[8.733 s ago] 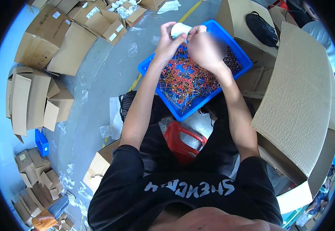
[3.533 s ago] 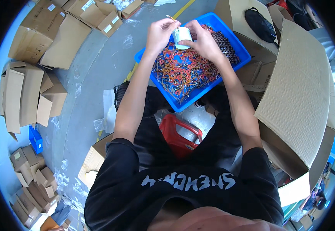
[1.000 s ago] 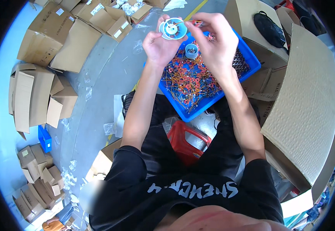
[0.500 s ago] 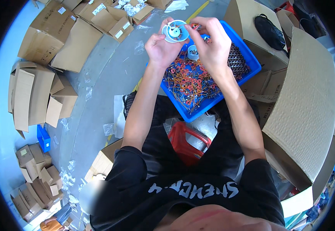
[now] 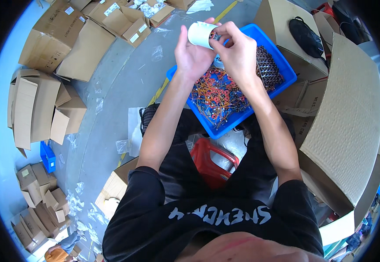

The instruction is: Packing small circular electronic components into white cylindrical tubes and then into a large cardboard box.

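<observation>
My left hand [image 5: 193,61] supports a white cup-shaped plastic housing [image 5: 199,34], its fingers mostly behind it and its thumb raised. The housing lies tilted on its side, open end toward the right. At that opening, my right hand [image 5: 240,54] pinches a small red-and-dark wired part [image 5: 213,34], largely covered by the fingers. Below both hands sits a blue tray [image 5: 290,79] across my knees. A tangle of small red parts with orange wires [image 5: 216,94] fills much of it. Another white housing [image 5: 218,63] stands in the tray, partly hidden by my right hand.
Rows of small dark parts [image 5: 269,67] occupy the tray's right side. A large open carton [image 5: 347,118] rises close to my right arm, with a black pouch [image 5: 305,37] on cardboard beyond. More cartons [image 5: 37,109] line the left. A red stool [image 5: 212,168] shows between my legs.
The housing has tipped from facing up, its spoked inside visible, to lying sideways with its outer wall showing. My right hand has moved slightly left and down, bringing the wired part to its opening.
</observation>
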Tool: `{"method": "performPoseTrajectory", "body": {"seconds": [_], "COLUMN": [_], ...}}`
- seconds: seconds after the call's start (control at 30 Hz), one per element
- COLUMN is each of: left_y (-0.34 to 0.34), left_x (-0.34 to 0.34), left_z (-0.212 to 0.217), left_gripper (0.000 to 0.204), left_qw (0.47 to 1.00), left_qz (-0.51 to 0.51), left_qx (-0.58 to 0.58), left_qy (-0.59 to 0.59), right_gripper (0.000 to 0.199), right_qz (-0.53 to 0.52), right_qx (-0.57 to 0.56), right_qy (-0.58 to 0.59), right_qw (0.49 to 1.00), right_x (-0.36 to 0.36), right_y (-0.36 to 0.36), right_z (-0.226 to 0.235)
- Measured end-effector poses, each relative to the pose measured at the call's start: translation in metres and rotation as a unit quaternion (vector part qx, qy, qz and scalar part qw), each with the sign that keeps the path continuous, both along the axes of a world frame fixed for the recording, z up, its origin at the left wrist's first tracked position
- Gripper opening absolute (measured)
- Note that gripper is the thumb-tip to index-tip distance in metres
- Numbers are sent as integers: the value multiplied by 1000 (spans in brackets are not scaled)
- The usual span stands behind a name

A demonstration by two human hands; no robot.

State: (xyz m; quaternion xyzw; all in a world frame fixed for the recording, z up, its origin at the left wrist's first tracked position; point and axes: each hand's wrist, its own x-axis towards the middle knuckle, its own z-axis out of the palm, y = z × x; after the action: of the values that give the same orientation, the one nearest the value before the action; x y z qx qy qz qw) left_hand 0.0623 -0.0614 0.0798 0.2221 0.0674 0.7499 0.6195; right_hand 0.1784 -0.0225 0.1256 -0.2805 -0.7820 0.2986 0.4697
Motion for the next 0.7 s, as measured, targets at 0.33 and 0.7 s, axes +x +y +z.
{"method": "performPoseTrajectory", "body": {"seconds": [0.33, 0.7], "left_y": [12, 11], "left_x": [-3, -7], "left_z": [-14, -9], "left_gripper": [48, 49], "left_qw": [986, 984], "left_qz": [66, 79], "left_qx": [-105, -122], "left_qy": [111, 105], "right_gripper": [17, 16], "right_qz": [7, 5], "right_qx": [99, 67], "right_qy": [-38, -64], "right_qw": [994, 996], "right_x": [6, 17], "right_y": [7, 10], "right_z": [-6, -4]}}
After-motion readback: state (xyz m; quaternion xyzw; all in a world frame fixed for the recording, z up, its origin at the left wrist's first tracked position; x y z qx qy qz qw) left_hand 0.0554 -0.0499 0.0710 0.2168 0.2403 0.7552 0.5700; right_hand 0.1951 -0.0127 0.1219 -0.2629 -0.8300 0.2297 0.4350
